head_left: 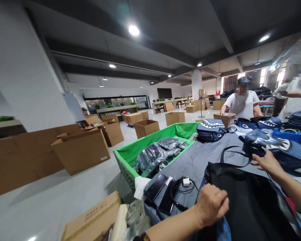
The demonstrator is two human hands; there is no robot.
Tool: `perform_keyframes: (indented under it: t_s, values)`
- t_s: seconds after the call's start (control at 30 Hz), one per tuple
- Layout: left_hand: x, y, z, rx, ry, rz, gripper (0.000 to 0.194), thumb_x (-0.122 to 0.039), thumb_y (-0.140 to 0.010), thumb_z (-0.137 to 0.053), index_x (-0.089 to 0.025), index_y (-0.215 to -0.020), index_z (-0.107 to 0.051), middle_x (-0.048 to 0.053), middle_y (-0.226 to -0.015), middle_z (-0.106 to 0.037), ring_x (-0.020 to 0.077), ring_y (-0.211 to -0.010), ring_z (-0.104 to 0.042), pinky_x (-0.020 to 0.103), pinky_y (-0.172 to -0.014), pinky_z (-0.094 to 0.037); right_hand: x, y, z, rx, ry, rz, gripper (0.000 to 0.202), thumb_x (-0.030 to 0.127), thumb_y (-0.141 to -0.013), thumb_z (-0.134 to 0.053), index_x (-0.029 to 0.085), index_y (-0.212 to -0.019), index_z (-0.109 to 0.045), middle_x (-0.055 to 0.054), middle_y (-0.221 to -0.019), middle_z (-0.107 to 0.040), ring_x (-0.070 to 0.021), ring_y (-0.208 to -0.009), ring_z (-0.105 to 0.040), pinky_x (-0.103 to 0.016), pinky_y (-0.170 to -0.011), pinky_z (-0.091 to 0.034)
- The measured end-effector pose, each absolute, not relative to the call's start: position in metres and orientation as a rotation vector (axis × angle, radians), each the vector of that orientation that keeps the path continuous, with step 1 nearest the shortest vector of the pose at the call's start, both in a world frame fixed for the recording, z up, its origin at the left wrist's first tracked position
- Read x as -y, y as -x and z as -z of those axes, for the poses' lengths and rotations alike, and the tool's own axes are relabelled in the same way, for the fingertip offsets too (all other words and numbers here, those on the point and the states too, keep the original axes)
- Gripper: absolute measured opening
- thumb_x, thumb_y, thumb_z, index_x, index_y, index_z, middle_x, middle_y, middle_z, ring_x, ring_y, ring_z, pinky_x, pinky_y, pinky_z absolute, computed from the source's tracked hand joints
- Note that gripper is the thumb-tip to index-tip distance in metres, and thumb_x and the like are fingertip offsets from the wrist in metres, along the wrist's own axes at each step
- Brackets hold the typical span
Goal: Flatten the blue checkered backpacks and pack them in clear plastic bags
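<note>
A black-backed backpack (240,194) with blue patterned sides lies in front of me, its carry loop (228,155) standing up at the far end. My left hand (212,205) is closed at the backpack's near left edge, fingers curled in. Over the far right side of the bag is my right hand (269,164), open, its fingers apart near the loop. Beyond it lies a blue backpack with a shark-tooth print (268,140). Left of the bag, a phone (157,186), a second dark flat device (167,201) and a black cable with a white charger (186,181) rest on the grey cloth.
Beside the table stands a green-lined bin (130,159) with several plastic-wrapped bags. Another shark bag (210,130) sits at the table's far edge. Open cartons (84,152) cover the floor at left. A co-worker (242,98) stands across the table, another person (297,90) at right.
</note>
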State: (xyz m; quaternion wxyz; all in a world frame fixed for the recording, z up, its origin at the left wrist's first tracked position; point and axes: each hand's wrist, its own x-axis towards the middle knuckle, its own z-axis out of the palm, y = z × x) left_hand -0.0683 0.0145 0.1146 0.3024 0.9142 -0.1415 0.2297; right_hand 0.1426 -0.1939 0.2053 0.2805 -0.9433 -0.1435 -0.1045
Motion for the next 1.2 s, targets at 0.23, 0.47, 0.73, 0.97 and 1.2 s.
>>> perform_keyframes:
  t_s: [0.23, 0.47, 0.73, 0.97, 1.2]
  values:
    - [-0.032, 0.005, -0.154, -0.272, -2.793, -0.534, 0.081, -0.043, -0.092, -0.067, -0.006, -0.156, -0.035, 0.029, -0.166, -0.015, 0.0457, -0.152, -0.024, 0.062, -0.121, -0.027, 0.170, -0.102, -0.199, 0.785, 2.319, -0.065, 0.050, 0.044, -0.088, -0.050, 0.016, -0.129, -0.060, -0.009, -0.090, -0.075, -0.0215, -0.070, -0.070, -0.030, -0.069, -0.052]
    - [-0.077, 0.037, -0.158, -0.483, -2.654, -0.727, 0.032, -0.021, -0.101, -0.048, -0.015, -0.128, -0.064, 0.015, -0.124, -0.069, 0.0282, -0.119, -0.063, 0.045, -0.106, -0.046, 0.132, -0.059, -0.152, 0.901, 2.292, -0.284, 0.042, 0.053, -0.085, -0.045, 0.018, -0.097, -0.066, -0.007, -0.076, -0.070, -0.0196, -0.056, -0.064, -0.029, -0.057, -0.045]
    - [-0.072, 0.016, -0.200, -0.294, -2.568, -0.424, 0.038, -0.044, -0.095, -0.062, -0.010, -0.093, -0.076, 0.022, -0.097, -0.075, 0.0364, -0.112, -0.066, 0.045, -0.102, -0.044, 0.086, -0.016, -0.140, 0.806, 2.301, -0.050, 0.029, 0.049, -0.081, -0.057, 0.021, -0.080, -0.057, -0.006, -0.080, -0.067, -0.0234, -0.078, -0.064, -0.031, -0.069, -0.045]
    - [-0.095, 0.028, -0.187, -0.414, -2.147, -0.212, 0.059, -0.067, -0.075, -0.073, -0.020, -0.045, -0.054, 0.001, -0.044, -0.050, 0.0201, -0.058, -0.059, 0.028, -0.059, -0.041, 0.071, 0.051, -0.144, 0.995, 2.015, 0.122, 0.034, 0.048, -0.091, -0.042, 0.022, -0.097, -0.063, -0.009, -0.095, -0.069, -0.0244, -0.084, -0.066, -0.032, -0.073, -0.049]
    - [-0.099, 0.025, -0.171, -0.554, -1.715, -0.253, 0.050, -0.058, -0.076, -0.075, -0.017, -0.056, -0.055, -0.003, -0.049, -0.049, 0.0117, -0.049, -0.050, 0.024, -0.052, -0.041, 0.063, 0.005, -0.150, 0.678, 1.869, -0.076, 0.029, 0.046, -0.073, -0.066, 0.021, -0.086, -0.063, -0.003, -0.080, -0.062, -0.0198, -0.072, -0.057, -0.030, -0.067, -0.045]
